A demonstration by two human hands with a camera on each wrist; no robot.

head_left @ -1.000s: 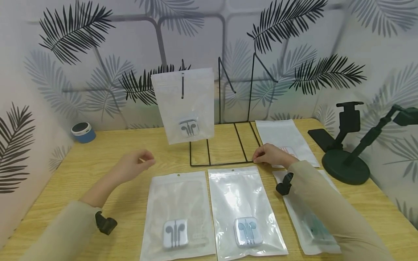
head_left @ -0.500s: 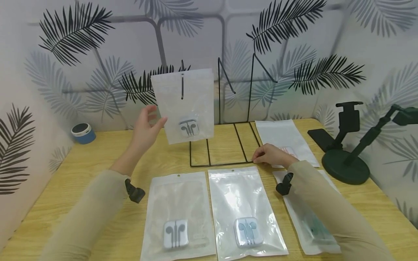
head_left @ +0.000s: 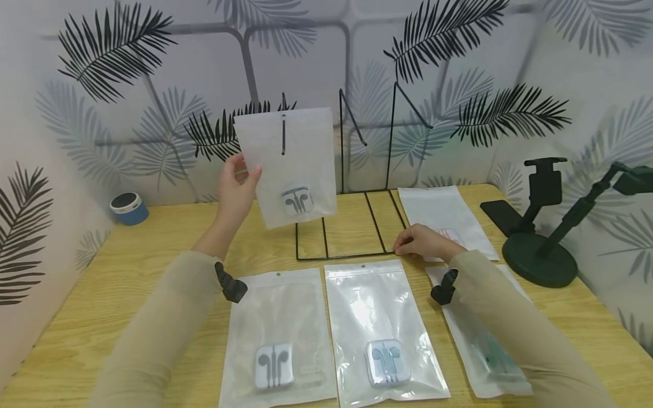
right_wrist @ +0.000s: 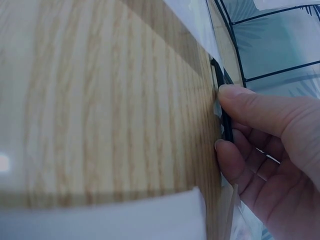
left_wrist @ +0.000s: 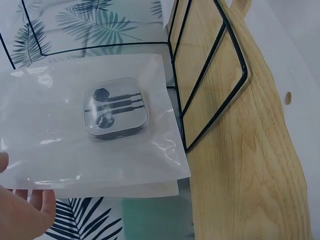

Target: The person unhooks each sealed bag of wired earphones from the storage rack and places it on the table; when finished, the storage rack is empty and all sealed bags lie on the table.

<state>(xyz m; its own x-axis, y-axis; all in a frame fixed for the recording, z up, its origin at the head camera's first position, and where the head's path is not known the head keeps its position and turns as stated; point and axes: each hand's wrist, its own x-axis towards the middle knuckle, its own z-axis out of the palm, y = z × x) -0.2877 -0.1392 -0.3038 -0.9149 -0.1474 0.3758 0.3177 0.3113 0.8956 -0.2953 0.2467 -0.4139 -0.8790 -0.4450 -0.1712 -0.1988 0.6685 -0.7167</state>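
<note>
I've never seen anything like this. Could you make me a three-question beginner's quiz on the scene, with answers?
1. Which hand's fingers pinch the black wire rack?
2. True or false: the left hand touches the front hanging bag.
3. How many of the rack's hooks carry no bag?

Key:
1. The right hand.
2. True.
3. Two.

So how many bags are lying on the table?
4: front-left bag, front-middle bag, front-right bag partly hidden by the right forearm, back-right bag partly hidden by the right hand. Any stacked underneath would be hidden.
</note>
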